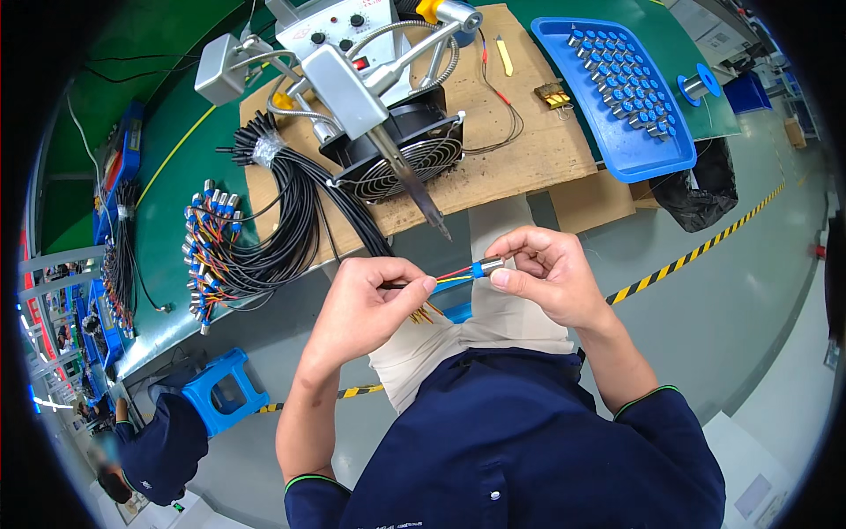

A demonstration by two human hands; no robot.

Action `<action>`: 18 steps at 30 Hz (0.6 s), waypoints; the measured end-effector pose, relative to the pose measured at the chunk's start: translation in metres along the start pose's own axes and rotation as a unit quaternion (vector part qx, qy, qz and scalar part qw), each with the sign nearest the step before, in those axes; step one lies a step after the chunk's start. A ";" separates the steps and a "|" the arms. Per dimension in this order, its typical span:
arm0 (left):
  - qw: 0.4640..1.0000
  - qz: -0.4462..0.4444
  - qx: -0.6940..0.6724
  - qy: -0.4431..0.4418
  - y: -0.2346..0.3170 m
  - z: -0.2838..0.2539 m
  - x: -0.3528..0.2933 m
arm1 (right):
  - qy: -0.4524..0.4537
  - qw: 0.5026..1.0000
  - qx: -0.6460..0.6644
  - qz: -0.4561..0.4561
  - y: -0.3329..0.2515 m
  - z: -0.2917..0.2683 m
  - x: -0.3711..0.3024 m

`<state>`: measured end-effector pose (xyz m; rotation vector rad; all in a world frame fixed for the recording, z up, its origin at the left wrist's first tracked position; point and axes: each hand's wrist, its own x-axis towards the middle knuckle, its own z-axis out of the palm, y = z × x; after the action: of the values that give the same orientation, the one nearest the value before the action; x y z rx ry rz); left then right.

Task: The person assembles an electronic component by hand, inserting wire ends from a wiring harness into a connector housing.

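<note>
My left hand (pixel 374 304) is closed on a black cable whose red, yellow and blue wires (pixel 456 276) run out to the right. Those wires lead to a small metal connector with a blue ring (pixel 483 267), pinched between thumb and fingers of my right hand (pixel 548 275). Just above the hands, the pointed tip of a soldering iron (pixel 432 212) slants down from its stand, touching neither hand. More black cables (pixel 304 198) lie bundled to the left, many ending in blue-and-silver connectors (pixel 210 212) on the table edge.
A soldering station (pixel 339 26) and a black fan (pixel 410 145) stand on a cardboard sheet (pixel 546 132). At the right, a blue tray (pixel 648 163) holds rows of connectors. A yellow-handled knife (pixel 504 55) lies behind. A blue stool (pixel 198 392) and a co-worker (pixel 167 450) are at lower left.
</note>
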<state>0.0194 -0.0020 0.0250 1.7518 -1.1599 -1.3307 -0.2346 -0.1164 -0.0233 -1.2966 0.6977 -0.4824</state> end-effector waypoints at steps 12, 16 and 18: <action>0.999 0.044 -0.013 0.007 -0.005 -0.003 -0.005 | 0.028 0.995 0.072 0.063 0.015 0.011 0.005; 0.991 0.118 0.065 0.011 -0.012 -0.003 -0.004 | 0.033 0.992 0.068 0.097 0.008 0.017 0.006; 0.987 0.114 0.110 0.015 -0.011 -0.002 -0.005 | 0.036 0.992 0.070 0.102 0.010 0.018 0.006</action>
<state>0.0237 0.0072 0.0177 1.7204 -1.4873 -1.0703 -0.2185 -0.1053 -0.0317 -1.0686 0.8325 -0.4045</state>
